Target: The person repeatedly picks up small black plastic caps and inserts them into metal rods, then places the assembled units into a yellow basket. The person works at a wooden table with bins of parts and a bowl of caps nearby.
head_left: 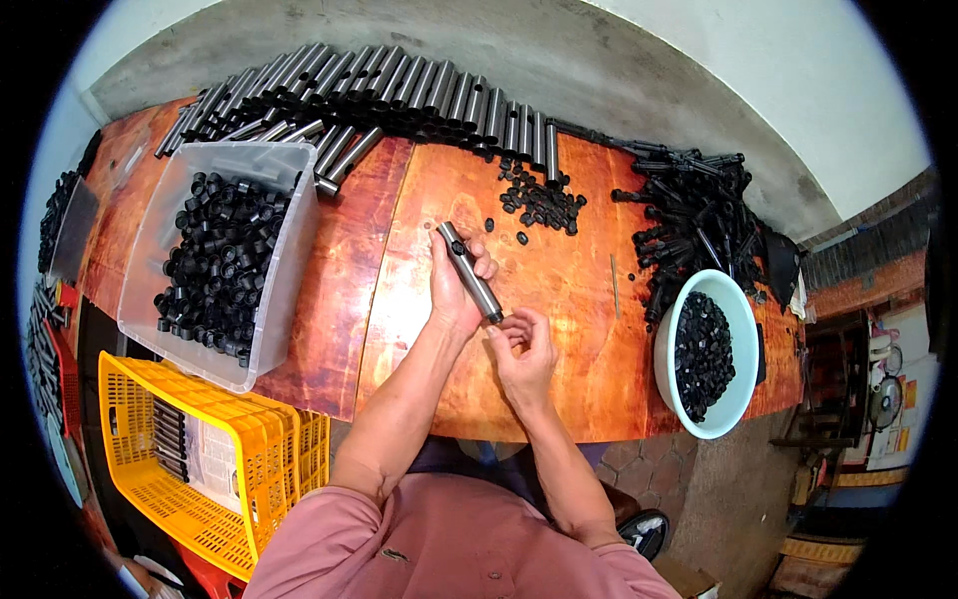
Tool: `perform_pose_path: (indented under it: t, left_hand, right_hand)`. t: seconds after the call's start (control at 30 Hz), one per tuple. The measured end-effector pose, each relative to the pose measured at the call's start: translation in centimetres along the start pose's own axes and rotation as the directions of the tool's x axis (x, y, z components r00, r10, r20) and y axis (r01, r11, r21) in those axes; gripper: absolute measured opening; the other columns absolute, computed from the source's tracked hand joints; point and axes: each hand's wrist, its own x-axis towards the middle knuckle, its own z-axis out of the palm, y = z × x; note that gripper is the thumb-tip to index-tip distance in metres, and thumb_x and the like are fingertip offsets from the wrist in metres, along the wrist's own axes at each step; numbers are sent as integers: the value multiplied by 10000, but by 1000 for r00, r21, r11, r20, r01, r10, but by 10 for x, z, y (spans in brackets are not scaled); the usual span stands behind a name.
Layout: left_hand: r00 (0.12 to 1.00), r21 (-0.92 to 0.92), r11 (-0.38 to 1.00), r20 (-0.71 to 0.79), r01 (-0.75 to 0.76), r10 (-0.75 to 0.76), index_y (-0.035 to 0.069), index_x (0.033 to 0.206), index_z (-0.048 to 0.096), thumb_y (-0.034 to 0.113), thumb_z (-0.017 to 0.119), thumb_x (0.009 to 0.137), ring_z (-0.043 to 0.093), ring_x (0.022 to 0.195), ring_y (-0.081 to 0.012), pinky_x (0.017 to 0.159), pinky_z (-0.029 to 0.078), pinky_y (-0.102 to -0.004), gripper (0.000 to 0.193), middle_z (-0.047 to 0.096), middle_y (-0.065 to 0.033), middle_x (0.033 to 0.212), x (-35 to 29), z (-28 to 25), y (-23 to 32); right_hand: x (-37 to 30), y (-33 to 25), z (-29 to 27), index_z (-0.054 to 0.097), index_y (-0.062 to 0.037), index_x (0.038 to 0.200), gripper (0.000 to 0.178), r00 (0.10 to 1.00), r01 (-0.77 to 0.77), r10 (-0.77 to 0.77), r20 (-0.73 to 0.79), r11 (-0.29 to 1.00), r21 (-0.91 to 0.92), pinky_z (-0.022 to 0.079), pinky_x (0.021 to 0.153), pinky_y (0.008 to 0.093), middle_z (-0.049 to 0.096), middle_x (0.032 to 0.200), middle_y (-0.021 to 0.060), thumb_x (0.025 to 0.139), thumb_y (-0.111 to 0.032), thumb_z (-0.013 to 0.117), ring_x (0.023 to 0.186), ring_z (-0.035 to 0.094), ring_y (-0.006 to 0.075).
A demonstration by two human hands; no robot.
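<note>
My left hand [457, 285] is wrapped round a silvery metal tube [466, 272], held at a slant above the wooden table. Near its upper end the tube has a dark opening with a black part in it. A black end cap [494, 317] shows at the lower end. My right hand [526, 349] is closed there, its thumb and fingertips pinched at the cap; its other fingers are curled in.
Metal tubes [439, 90] are stacked along the wall, small black pieces [544, 200] before them. Black caps fill a clear bin [299, 250] at left; a yellow crate [269, 449] stands below. At right lie black rods [689, 200] and a pale blue basin [733, 399] of black parts.
</note>
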Motion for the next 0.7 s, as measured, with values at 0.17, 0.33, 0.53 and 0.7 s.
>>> perform_pose_path:
  t: [0.17,0.33,0.53,0.7]
  left_hand:
    - [1000,35,999,-19,-23,24,114,1038,561,554,464,1032,449,579,-109,568,406,-256,451,528,-2,768,-2,3,2]
    - [1000,63,998,-4,-27,27,131,1051,570,546,507,1014,469,598,-100,579,412,-251,422,545,1,785,-3,4,0]
    - [999,80,996,27,-29,27,131,1070,577,543,519,1007,478,605,-101,584,418,-248,420,559,-2,803,0,-2,0]
    - [995,59,997,88,43,-49,147,1080,575,558,496,1009,469,591,-103,571,416,-249,425,555,18,809,-7,4,2]
  right_hand:
    - [1,-4,7,568,39,1081,270,997,-79,79,-21,997,2,551,705,272,698,871,118,888,-25,745,784,684,145]
    - [2,5,10,571,46,1054,216,995,-89,91,-49,995,33,560,704,291,710,861,139,910,-20,718,788,711,174]
    - [2,2,6,578,39,1028,207,999,34,-38,-34,994,-103,565,674,340,687,876,176,893,-18,725,767,701,237]
    - [-1,7,6,578,32,1014,212,981,178,-190,-41,963,-205,563,671,355,679,878,189,872,4,733,759,702,279]
